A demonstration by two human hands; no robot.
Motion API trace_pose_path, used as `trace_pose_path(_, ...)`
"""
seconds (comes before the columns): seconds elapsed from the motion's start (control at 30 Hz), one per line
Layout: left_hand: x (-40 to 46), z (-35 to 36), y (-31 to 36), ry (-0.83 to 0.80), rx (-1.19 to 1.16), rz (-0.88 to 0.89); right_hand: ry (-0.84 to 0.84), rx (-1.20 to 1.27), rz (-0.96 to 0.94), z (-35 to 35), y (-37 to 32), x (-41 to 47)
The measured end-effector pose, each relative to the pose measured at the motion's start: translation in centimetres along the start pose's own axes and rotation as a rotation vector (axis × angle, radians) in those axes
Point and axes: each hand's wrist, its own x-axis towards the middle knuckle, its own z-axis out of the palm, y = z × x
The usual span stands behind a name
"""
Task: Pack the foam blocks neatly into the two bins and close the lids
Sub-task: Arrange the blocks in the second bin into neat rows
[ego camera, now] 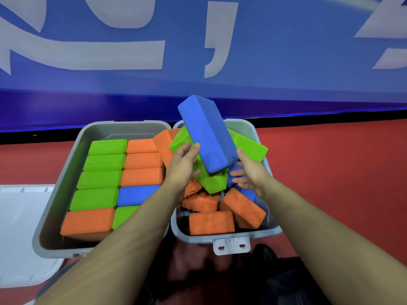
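Observation:
A large blue foam block [207, 133] tilts up over the right bin [259, 233], its lower end between my hands. My left hand [184, 160] touches its left edge with nearly straight fingers. My right hand [247, 172] has spread fingers below that end and its thumb by the right side. Beneath lies a loose pile: green blocks [212, 180], orange blocks [211, 223] and a partly hidden blue one [248, 194]. The left bin [55, 208] holds tidy rows of green blocks [100, 179], orange blocks [142, 176] and a blue block [136, 194].
A white lid [24, 234] lies flat on the floor left of the left bin. The right bin has a white latch [231, 246] on its near rim. Red floor [341, 183] stretches to the right, and a blue wall banner [198, 51] stands behind the bins.

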Motion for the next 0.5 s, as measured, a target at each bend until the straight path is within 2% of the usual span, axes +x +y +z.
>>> trace_pose_path(0.1,-0.1,0.0,-1.5,0.073,0.185,0.132,0.099,0.024,-0.1,-1.4,2.8,0.2)
trace_pose_path(0.17,-0.5,-0.1,-3.6,0.076,0.368,0.205,0.137,-0.142,-0.145,-2.5,5.8,1.3)
trace_pose_path(0.27,-0.9,-0.6,-8.3,-0.163,0.792,0.167,0.022,-0.553,-0.114,-3.7,9.9,2.8)
trace_pose_path(0.33,-0.5,-1.4,-11.2,-0.351,1.174,0.113,-0.067,-0.692,-0.157,-3.7,11.3,3.5)
trace_pose_path(0.37,-0.2,-1.8,-12.4,-0.407,1.286,0.083,-0.095,-0.747,-0.198,-3.5,11.7,3.9)
trace_pose_path(0.5,1.8,-2.6,-16.3,-0.508,1.407,0.09,-0.16,-0.931,-0.288,-2.7,13.5,6.1)
